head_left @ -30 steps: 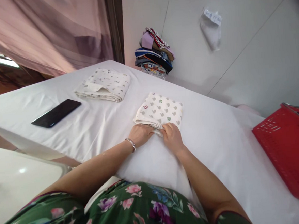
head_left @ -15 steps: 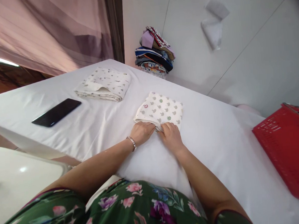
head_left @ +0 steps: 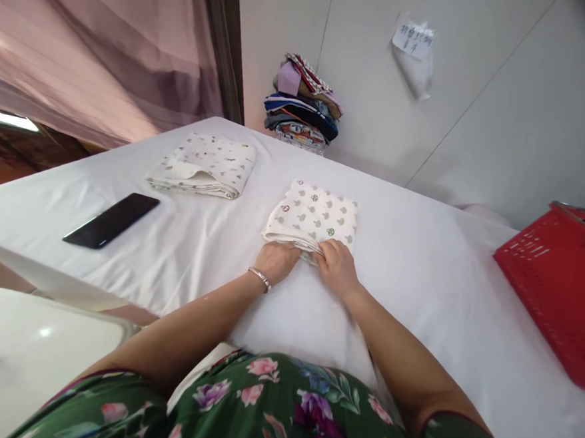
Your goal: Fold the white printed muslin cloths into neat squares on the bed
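A folded white cloth (head_left: pixel 316 210) with grey, green and red prints lies flat in front of me on the white-covered table. My left hand (head_left: pixel 277 261) is closed on the left part of its near edge, fingertips partly hidden in the layers. At the right part of that same edge, my right hand (head_left: pixel 337 268) grips the cloth between thumb and fingers. Several layers show between the two hands. Another folded printed cloth (head_left: pixel 206 165) rests farther back on the left, apart from both hands.
A black phone (head_left: pixel 112 220) lies on the left of the table (head_left: pixel 416 264). Against the wall stands a stack of folded clothes (head_left: pixel 302 105). A red plastic basket (head_left: pixel 569 300) is at the right. A white chair (head_left: pixel 46 356) stands at the lower left, and a pink curtain (head_left: pixel 111 65) hangs behind.
My hands have shifted slightly on the near edge, and the layers between them bulge a little more. A paper on the wall has swung down and now shows writing.
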The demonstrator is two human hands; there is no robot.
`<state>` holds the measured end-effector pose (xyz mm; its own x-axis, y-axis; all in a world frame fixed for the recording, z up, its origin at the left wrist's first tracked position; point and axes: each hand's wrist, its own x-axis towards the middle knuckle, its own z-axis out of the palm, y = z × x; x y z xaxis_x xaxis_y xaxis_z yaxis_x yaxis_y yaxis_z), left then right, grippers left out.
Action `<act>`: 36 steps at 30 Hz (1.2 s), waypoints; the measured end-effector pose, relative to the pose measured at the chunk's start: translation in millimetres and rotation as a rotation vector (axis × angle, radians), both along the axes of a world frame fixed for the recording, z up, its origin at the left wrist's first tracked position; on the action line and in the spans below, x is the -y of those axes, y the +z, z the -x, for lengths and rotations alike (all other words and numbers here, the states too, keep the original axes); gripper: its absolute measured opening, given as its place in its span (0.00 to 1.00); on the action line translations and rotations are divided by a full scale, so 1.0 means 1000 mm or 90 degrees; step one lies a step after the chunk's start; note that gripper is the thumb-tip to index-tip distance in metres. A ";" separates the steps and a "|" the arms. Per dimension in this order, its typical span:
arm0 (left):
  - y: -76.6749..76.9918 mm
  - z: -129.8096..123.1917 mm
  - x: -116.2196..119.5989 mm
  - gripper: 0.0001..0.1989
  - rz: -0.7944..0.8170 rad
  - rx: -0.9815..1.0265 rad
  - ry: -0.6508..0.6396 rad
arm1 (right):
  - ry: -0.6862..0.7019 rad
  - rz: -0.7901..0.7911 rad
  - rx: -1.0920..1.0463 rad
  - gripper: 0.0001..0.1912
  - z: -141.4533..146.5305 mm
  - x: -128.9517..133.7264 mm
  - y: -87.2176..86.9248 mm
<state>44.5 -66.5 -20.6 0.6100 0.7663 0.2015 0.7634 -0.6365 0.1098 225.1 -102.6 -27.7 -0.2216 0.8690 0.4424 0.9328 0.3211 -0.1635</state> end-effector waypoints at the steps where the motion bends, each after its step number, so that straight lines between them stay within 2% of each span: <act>1: 0.001 0.000 -0.001 0.13 -0.009 -0.005 0.000 | -0.001 0.000 0.004 0.06 0.000 0.000 0.000; 6: 0.000 0.001 -0.003 0.14 -0.095 0.037 -0.005 | 0.007 0.021 0.057 0.09 0.005 0.004 0.006; 9: -0.002 0.000 -0.004 0.14 -0.112 0.070 -0.006 | -0.007 0.025 0.086 0.11 0.009 0.005 0.008; 15: 0.000 0.000 0.000 0.13 -0.091 0.128 0.001 | -0.029 0.002 0.057 0.04 0.006 0.000 0.004; 19: 0.001 0.000 0.005 0.14 -0.057 0.068 -0.021 | -0.030 -0.007 0.028 0.05 0.002 -0.001 0.002; 24: -0.002 -0.005 0.001 0.12 0.032 0.000 0.024 | -0.032 -0.005 0.020 0.06 0.002 -0.001 0.002; 27: -0.003 -0.008 -0.003 0.13 0.040 -0.019 0.025 | -0.033 -0.005 0.015 0.07 0.002 -0.001 0.002; 33: -0.003 -0.002 -0.004 0.12 -0.001 0.042 -0.086 | -0.042 -0.011 0.019 0.07 0.004 -0.001 0.001; 36: -0.004 0.002 -0.003 0.12 -0.013 0.073 -0.102 | -0.035 -0.006 0.056 0.06 0.007 0.001 0.003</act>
<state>42.9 -63.3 -24.5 0.6963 0.6563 0.2906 0.6353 -0.7519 0.1760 217.8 -103.6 -24.9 -0.2127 0.8768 0.4313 0.9595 0.2709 -0.0775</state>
